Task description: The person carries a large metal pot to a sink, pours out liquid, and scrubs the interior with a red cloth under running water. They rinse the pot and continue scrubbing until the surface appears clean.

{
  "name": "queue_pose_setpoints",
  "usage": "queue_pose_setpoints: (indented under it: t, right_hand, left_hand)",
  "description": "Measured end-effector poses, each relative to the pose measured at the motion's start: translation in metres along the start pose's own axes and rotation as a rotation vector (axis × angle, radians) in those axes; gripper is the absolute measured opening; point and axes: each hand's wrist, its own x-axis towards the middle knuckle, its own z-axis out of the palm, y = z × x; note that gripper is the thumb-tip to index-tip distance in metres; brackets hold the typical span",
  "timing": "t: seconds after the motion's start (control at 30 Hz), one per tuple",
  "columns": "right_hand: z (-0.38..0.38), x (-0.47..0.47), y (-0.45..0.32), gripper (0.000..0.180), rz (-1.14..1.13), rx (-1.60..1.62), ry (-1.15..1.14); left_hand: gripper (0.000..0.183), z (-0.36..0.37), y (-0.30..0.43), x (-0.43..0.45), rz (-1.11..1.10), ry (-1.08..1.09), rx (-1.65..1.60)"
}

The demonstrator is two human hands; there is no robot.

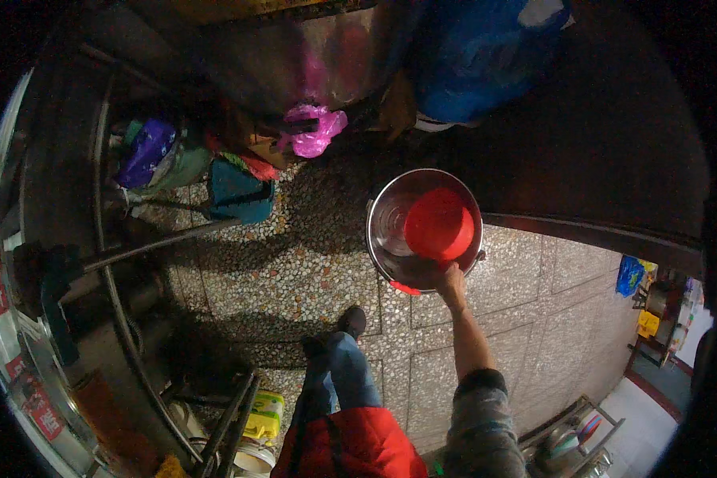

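A shiny metal bucket (pixel 388 224) is in front of me over the pebbled floor, its open mouth facing up. A red grip (pixel 405 288) shows at its near rim. Inside the bucket is a round red plastic dipper (pixel 439 222). My right hand (pixel 452 282) reaches over the near right of the rim, fingers closed at the dipper's near end. The part within my fingers is hidden, and the bottom of the bucket is partly covered by the dipper. My left hand is out of view.
A teal dustpan (pixel 242 194) lies left of the bucket, near a pink plastic bag (pixel 313 131). Metal rails (pixel 161 244) run along the left. Ahead stands a blue-covered object (pixel 484 60). A yellow package (pixel 264 413) is near my legs, and a low rack (pixel 573 427) stands at lower right.
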Motion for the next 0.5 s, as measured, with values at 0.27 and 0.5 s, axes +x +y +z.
queue_pose_setpoints:
  t: [0.27,0.5]
  right_hand:
    - [0.067,0.051,0.031,0.020,-0.308,-0.520,0.317]
    - [0.125,0.101,0.031,0.021,-0.299,-0.342,0.363]
  left_hand:
    - [0.032,0.005,-0.003,0.013,0.012,0.008,-0.027]
    - [0.032,0.008,0.003,0.013,0.023,0.006,-0.036]
